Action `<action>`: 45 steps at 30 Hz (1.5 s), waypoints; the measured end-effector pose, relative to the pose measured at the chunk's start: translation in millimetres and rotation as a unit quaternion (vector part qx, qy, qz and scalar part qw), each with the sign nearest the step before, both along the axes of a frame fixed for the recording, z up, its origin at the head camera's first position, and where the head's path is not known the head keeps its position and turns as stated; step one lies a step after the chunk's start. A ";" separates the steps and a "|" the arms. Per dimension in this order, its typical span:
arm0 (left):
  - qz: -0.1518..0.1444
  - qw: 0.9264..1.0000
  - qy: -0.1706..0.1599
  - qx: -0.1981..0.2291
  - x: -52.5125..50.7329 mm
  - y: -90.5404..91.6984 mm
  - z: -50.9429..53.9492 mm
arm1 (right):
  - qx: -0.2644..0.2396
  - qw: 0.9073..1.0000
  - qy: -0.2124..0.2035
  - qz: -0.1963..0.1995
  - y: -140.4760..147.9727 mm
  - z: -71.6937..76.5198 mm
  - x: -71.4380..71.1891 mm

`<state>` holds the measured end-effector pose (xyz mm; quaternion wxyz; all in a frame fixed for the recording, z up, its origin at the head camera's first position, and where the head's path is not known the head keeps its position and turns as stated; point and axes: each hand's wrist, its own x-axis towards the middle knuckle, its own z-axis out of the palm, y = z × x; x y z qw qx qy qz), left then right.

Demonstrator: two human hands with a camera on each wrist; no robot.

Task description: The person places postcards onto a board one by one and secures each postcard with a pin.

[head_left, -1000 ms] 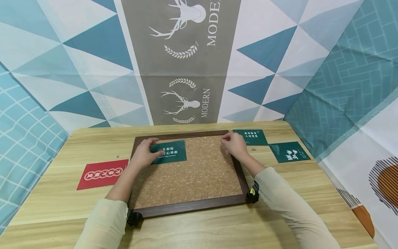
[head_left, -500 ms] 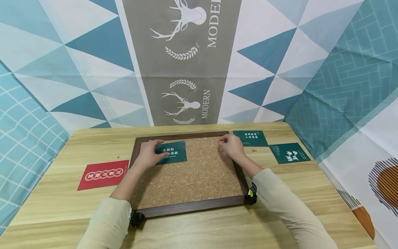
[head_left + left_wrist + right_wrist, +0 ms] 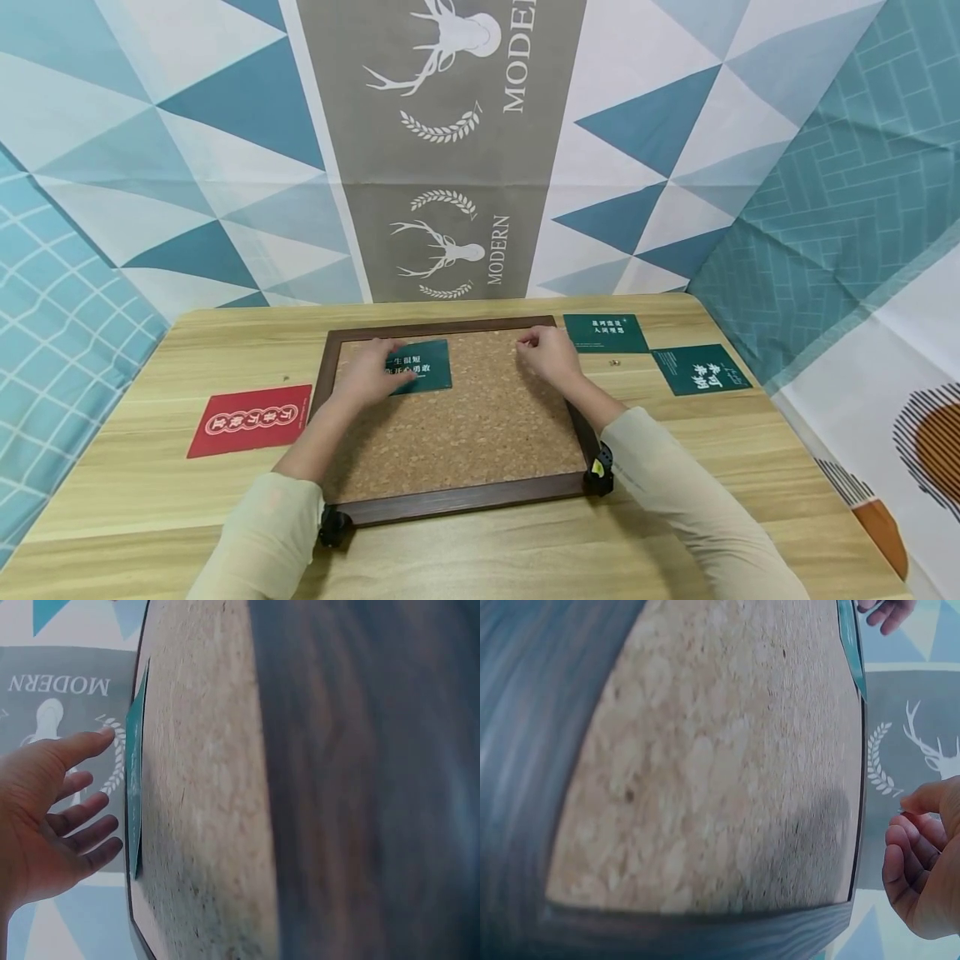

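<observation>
A cork board (image 3: 480,433) in a dark brown frame lies on the table. On its upper left part lies a green card (image 3: 431,377) with white writing. My left hand (image 3: 369,372) hovers at the card's left end, thumb and fingers spread; in the left wrist view that hand (image 3: 56,817) is apart from the card (image 3: 135,765). Above the board's upper right part, my right hand (image 3: 549,354) has thumb and index finger pinched together. In the right wrist view, that hand (image 3: 926,855) holds a tiny pin (image 3: 901,811) at the fingertips, mostly hidden.
Left of the board lies a red card (image 3: 251,419). Two more green cards, one at the back (image 3: 606,333) and one farther right (image 3: 701,369), lie beside the board. Small metallic bits (image 3: 615,362) sit near them. A patterned cloth (image 3: 450,150) hangs behind the table.
My right hand has moved left over the board, away from its right frame edge. My left hand has shifted slightly right over the green card.
</observation>
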<state>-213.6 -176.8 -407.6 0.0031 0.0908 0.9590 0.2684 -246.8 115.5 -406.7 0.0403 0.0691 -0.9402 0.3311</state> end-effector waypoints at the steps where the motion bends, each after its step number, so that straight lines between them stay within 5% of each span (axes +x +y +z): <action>1: -0.002 1.000 -0.005 0.001 0.1 1.3 0.4 | 0.002 1.000 0.000 0.002 -1.2 -0.4 0.1; 14: -0.023 0.998 -0.055 -0.020 -0.7 14.1 -2.9 | 0.013 1.000 -0.003 0.011 -20.7 -2.7 3.4; 25: -0.017 0.997 -0.050 -0.047 1.3 19.6 -3.2 | 0.031 0.997 0.046 0.054 -34.6 -1.1 10.4; 31: -0.014 0.997 -0.051 -0.055 0.6 20.0 -4.4 | 0.035 0.997 0.004 0.068 -44.1 -0.8 13.3; 39: -0.013 0.996 -0.060 -0.057 0.4 20.4 -2.8 | 0.046 0.993 0.043 0.101 -57.6 -1.9 16.4; 45: -0.016 0.996 -0.056 -0.068 -1.1 20.2 -4.8 | 0.045 0.991 0.025 0.120 -65.9 -0.6 19.2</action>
